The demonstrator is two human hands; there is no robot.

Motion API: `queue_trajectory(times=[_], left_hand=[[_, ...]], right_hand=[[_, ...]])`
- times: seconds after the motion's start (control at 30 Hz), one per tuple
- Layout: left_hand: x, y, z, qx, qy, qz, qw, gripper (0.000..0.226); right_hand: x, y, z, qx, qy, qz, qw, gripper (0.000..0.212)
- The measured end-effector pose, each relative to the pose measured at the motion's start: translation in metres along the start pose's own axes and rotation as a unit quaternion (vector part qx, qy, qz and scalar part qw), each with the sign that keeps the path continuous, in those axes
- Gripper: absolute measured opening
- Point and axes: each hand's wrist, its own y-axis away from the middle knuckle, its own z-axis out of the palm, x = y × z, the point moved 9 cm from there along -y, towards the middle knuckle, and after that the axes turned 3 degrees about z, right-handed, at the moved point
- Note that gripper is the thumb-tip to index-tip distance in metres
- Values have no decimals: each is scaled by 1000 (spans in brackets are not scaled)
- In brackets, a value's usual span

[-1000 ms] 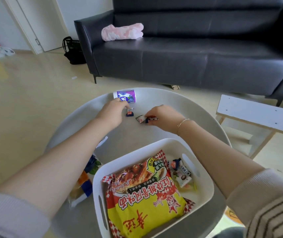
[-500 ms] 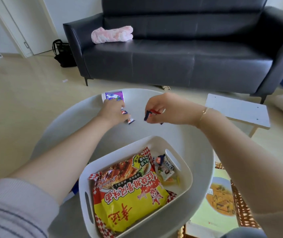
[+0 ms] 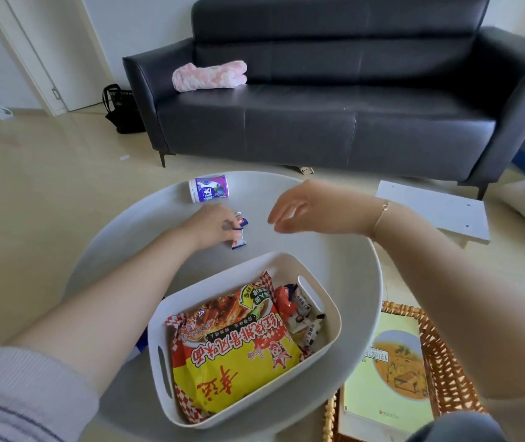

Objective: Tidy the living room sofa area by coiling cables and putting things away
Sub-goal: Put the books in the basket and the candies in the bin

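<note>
Gripping small candy packets (image 3: 238, 232) on the round table (image 3: 334, 266), the left hand (image 3: 213, 226) curls around them, just behind the white basket (image 3: 331, 320); the right hand (image 3: 305, 207) hovers nearby, fingers loosely spread, holding nothing.

My round grey table (image 3: 344, 269) carries a white bin (image 3: 324, 339) with slotted handles, near my edge of it. Far side, a small purple-labelled tub (image 3: 209, 189) lies tipped over by the rim. Between tub and bin, a few small wrapped candies (image 3: 238, 232) sit on the tabletop, under my left hand (image 3: 213, 224) — my fingers pinch them there. The floor (image 3: 47, 193) carries the table, the dark sofa (image 3: 334, 122), a black bag (image 3: 120, 110) beside its arm, a low white stool (image 3: 436, 208) and a wicker basket (image 3: 436, 352) — just right of the table.
</note>
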Motion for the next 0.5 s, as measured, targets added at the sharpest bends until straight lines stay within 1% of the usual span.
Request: queue_trajectory(times=[0.03, 0.1, 0.17, 0.23, 0.3, 0.37, 0.43, 0.5], left_hand=[[2, 4, 0, -2, 26, -5, 1000, 9], [4, 13, -2, 8, 78, -17, 997, 10], [10, 25, -17, 47, 109, -23, 993, 9], [20, 40, -37, 90, 153, -28, 984, 9], [31, 54, -53, 99, 199, -39, 974, 10], [37, 67, -61, 91, 238, -53, 966, 9], [44, 77, -67, 82, 281, -59, 954, 9], [54, 86, -69, 69, 316, -61, 944, 15]], right_hand=[[8, -6, -1, 30, 5, 15, 999, 18], [26, -17, 6, 59, 37, 41, 997, 18], [42, -29, 13, 72, 46, 58, 995, 19], [50, -43, 20, 89, 43, 67, 993, 25], [48, -56, 32, 82, 40, 63, 994, 37], [37, -69, 52, 46, 66, 37, 996, 45], [27, -75, 68, 18, 103, 19, 994, 46], [22, -78, 73, 17, 138, 21, 990, 42]])
